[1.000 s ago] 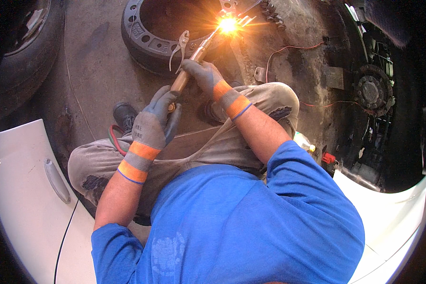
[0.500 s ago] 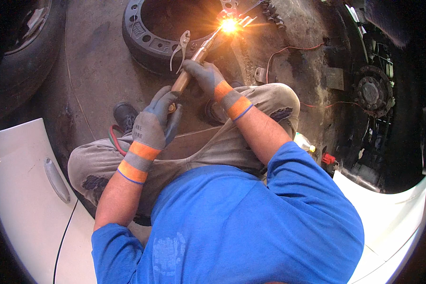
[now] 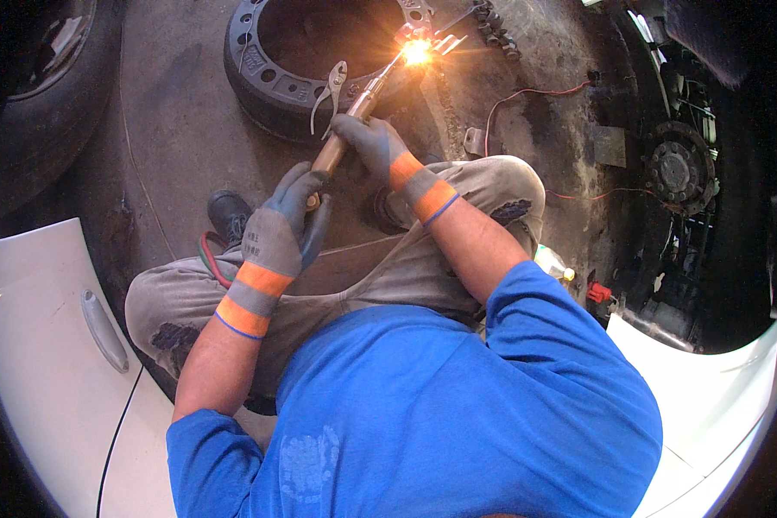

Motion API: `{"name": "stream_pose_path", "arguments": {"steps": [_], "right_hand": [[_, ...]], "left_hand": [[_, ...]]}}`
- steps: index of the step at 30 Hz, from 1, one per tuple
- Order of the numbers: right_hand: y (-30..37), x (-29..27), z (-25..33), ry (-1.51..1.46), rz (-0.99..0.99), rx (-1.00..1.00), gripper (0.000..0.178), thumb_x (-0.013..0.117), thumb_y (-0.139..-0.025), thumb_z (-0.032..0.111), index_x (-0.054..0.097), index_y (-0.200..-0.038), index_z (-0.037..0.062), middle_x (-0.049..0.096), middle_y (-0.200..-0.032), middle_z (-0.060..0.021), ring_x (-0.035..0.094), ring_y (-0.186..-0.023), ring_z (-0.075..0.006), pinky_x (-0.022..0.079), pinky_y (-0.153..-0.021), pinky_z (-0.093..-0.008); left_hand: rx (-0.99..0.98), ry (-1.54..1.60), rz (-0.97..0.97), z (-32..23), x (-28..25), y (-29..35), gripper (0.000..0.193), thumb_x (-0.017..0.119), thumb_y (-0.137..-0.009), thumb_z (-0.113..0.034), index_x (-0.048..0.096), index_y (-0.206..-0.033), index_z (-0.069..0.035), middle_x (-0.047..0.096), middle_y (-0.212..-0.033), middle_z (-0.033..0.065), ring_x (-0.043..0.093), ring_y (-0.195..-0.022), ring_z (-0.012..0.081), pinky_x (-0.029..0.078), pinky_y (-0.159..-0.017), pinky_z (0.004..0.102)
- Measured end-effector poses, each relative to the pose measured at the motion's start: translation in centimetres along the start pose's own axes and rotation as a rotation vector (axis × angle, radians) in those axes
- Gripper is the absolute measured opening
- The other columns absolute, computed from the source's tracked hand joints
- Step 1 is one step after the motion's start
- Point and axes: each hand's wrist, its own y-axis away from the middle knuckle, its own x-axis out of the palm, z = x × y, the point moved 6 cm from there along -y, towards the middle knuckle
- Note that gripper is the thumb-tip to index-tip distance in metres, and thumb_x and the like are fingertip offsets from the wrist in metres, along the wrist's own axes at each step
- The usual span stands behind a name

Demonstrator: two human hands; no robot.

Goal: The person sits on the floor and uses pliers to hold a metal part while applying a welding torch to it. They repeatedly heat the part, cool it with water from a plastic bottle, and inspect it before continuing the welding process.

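Note:
Both my hands wear grey gloves with orange-striped cuffs. My right hand (image 3: 373,145) is closed round the front of the brass handle of a gas torch (image 3: 330,157). Farther back, my left hand (image 3: 283,220) grips its rear end, beside a small brass knob. The torch points away and slightly right, its thin tip meeting a dazzling orange glow (image 3: 417,52). That glare hides the spot being heated, at the right rim of a dark round metal drum (image 3: 272,82). Slip-joint pliers (image 3: 335,85) lean on the drum's near edge, left of the torch.
A large tyre (image 3: 47,138) stands far left, and white curved panels (image 3: 43,302) flank me on both sides. Red and green hoses (image 3: 207,255) run beside my left leg. To the right are an orange cable (image 3: 492,112), a bottle (image 3: 554,262) and a wheel hub (image 3: 678,170).
The orange glow looks a little smaller. Both hands keep the same hold on the torch, and the view has shifted very slightly.

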Motion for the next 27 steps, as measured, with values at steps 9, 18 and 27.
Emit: {"name": "stream_pose_path", "arguments": {"steps": [9,18,27], "right_hand": [[-0.4,-0.1,-0.7,0.002,-0.029,0.01,0.065,0.065,-0.079,0.056,0.069,-0.091,-0.0081,0.068,-0.081,-0.0147,0.064,-0.075,-0.0206,0.05,-0.069,-0.0336],[-0.6,0.0,-0.9,-0.014,-0.033,-0.006,0.062,0.064,-0.08,0.055,0.069,-0.093,-0.0053,0.067,-0.081,-0.0129,0.065,-0.072,-0.0196,0.051,-0.066,-0.0324],[-1.4,0.0,-1.9,-0.055,-0.026,0.003,0.063,0.067,-0.077,0.055,0.07,-0.09,-0.0067,0.068,-0.081,-0.0137,0.065,-0.073,-0.0203,0.051,-0.069,-0.0339]], "left_hand": [[0.029,0.004,-0.007,-0.1,-0.2,0.0,0.03,0.065,-0.087,-0.014,0.058,-0.115,-0.009,0.06,-0.121,0.0212,0.065,-0.092,0.04,0.055,-0.074,0.0443],[0.005,0.014,0.011,-0.1,-0.2,-0.1,0.028,0.064,-0.087,-0.016,0.058,-0.114,-0.01,0.059,-0.122,0.0208,0.065,-0.093,0.0401,0.054,-0.074,0.0448],[0.007,0.024,0.012,-0.2,-0.5,-0.1,0.029,0.064,-0.088,-0.016,0.058,-0.115,-0.009,0.059,-0.122,0.0203,0.065,-0.094,0.0396,0.054,-0.076,0.0437]]}}
